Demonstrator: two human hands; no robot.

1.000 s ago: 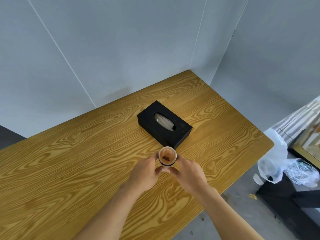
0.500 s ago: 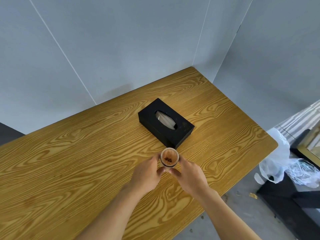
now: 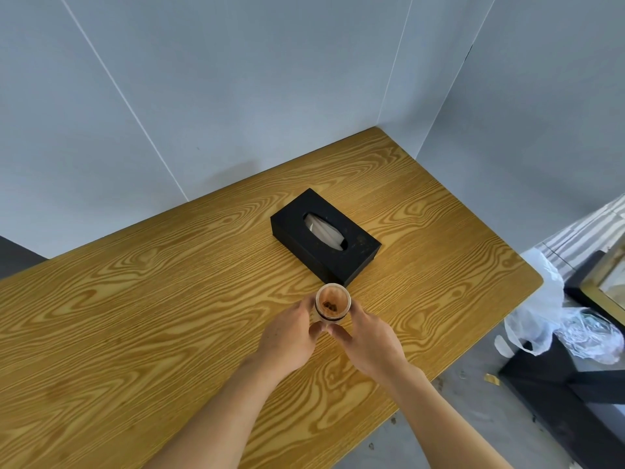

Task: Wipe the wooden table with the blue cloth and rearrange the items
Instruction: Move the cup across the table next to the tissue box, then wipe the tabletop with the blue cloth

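We held the small jar (image 3: 332,303) between left hand (image 3: 293,336) and right hand (image 3: 370,340), both grasping it, upright on the table (image 3: 135,299) just beside the black tissue box (image 3: 324,236).

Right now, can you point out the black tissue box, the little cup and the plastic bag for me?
black tissue box (image 3: 358,239): head view, on its top face beside the opening.
little cup (image 3: 332,302): head view, inside its open mouth.
plastic bag (image 3: 541,316): head view, on its crumpled white side, off the table.
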